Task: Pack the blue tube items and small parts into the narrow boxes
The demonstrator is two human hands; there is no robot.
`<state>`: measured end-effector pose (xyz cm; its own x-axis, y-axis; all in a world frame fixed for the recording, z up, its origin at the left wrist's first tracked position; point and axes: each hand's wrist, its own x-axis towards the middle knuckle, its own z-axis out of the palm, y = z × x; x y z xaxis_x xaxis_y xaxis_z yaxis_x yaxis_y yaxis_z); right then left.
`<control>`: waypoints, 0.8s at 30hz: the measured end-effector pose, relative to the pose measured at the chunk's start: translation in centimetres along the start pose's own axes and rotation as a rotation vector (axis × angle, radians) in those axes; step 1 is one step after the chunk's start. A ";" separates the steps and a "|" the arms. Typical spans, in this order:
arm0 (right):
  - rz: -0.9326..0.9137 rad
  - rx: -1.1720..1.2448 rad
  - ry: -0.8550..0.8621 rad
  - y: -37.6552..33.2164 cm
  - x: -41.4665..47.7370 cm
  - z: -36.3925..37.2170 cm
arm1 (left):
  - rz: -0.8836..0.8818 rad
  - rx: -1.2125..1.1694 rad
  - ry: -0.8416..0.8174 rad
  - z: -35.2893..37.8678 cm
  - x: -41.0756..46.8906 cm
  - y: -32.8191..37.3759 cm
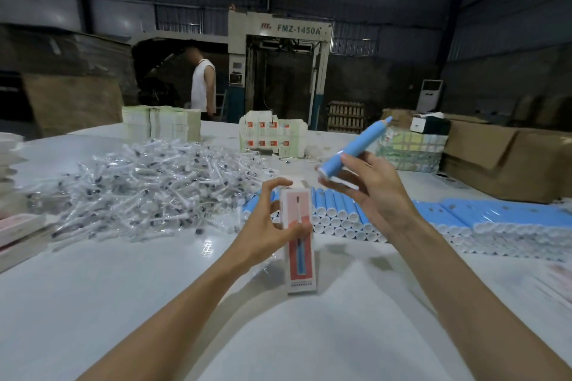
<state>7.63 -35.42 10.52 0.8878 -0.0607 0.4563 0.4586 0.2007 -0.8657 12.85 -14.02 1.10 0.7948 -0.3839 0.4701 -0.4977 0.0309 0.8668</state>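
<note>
Two bare forearms reach in over the white table (123, 303), and the left hand (269, 219) grips a narrow pink box (298, 241) by its upper half, thumb on the near side and fingers curled round the far side. The box stands nearly upright with its top flap raised. Whether its lower end rests on the table cannot be told. The right hand (371, 192) grasps a blue tube (356, 148) near its white-capped end, between thumb and fingers. The pointed tip slants up and away to the right, and the capped end hangs just above and to the right of the box's open top, clear of it. A thin white thing sits under the tube in the same fingers, perhaps one of the small parts, but it is too blurred to say. The tube is not yet in, so this box looks to be at the loading step. Plenty seems left to do. Rows of blue tubes (495, 219) lie stacked behind the hands and off to the right, a big heap of wrapped small parts (148, 182) covers the table to the left, and flat unfolded boxes (272, 136) stand in bundles at the far side. A few pink boxes at the left edge (18, 232) may be finished ones.
</note>
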 end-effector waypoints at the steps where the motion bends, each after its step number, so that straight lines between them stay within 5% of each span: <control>1: -0.041 -0.025 -0.001 -0.1 0.4 1.0 | -0.014 -0.020 -0.013 -0.1 0.0 0.0; 8: -0.073 -0.252 -0.095 1.8 2.2 4.5 | -0.035 -0.055 -0.118 -0.2 0.1 0.4; 16: -0.023 -0.399 -0.001 3.6 2.3 1.9 | -0.082 0.023 -0.168 -0.3 0.3 0.4; 24: 0.081 -0.577 -0.097 1.3 1.9 0.3 | -0.065 0.070 -0.219 -0.2 0.1 1.0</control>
<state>9.88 -35.02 10.32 0.9257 0.0283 0.3773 0.3609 -0.3654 -0.8580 12.49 -13.85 2.01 0.7356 -0.5739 0.3599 -0.4772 -0.0619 0.8766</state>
